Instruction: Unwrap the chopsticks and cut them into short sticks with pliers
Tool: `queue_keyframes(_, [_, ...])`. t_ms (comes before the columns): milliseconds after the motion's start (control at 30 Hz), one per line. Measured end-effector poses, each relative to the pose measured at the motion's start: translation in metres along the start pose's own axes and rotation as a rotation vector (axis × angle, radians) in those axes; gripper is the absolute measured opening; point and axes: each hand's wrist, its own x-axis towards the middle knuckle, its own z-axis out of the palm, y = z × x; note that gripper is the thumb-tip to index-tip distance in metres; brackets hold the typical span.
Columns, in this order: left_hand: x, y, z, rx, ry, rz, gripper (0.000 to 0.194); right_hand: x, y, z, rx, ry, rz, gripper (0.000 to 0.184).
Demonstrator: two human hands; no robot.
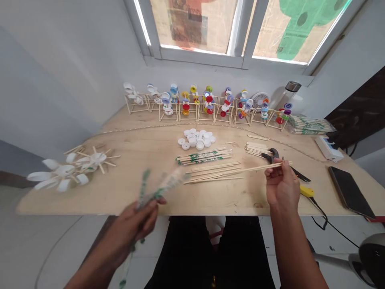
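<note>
My left hand (141,218) is closed around clear plastic chopstick wrappers (168,182) with green print, blurred by motion, over the table's front edge. In my right hand (282,186) are thin wooden chopsticks (255,168), pinched near one end and pointing left. Their far ends pass over a loose row of bare chopsticks (213,176) lying on the table. Just behind that row is a bundle of wrapped chopsticks (204,155). Short cut sticks (257,148) and a black-handled tool (274,153), partly hidden by my right hand, lie farther back.
White bottle caps (197,139) are heaped mid-table. Small stick frames with coloured caps (209,106) line the back wall. Wheels of sticks and white pieces (64,172) sit at left. A phone (350,190), a yellow tool (306,191) with a cord and a power strip (328,148) are at right.
</note>
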Motion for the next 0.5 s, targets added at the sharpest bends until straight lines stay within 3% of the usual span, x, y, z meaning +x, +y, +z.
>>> queue_keyframes(100, [0.004, 0.010, -0.007, -0.138, 0.152, 0.088, 0.029, -0.004, 0.015, 0.003, -0.058, -0.035, 0.071, 0.022])
queue_keyframes(200, [0.008, 0.017, -0.003, -0.137, 0.135, 0.134, 0.027, -0.016, 0.033, 0.012, -0.124, -0.110, 0.159, 0.023])
queue_keyframes(333, [0.027, 0.019, 0.004, 0.006, 0.053, 0.173, 0.021, -0.027, 0.049, 0.022, -0.218, -0.207, 0.252, 0.024])
queue_keyframes(500, [0.067, 0.024, 0.013, 0.314, 0.109, 0.337, 0.016, -0.028, 0.053, 0.021, -0.250, -0.246, 0.291, 0.028])
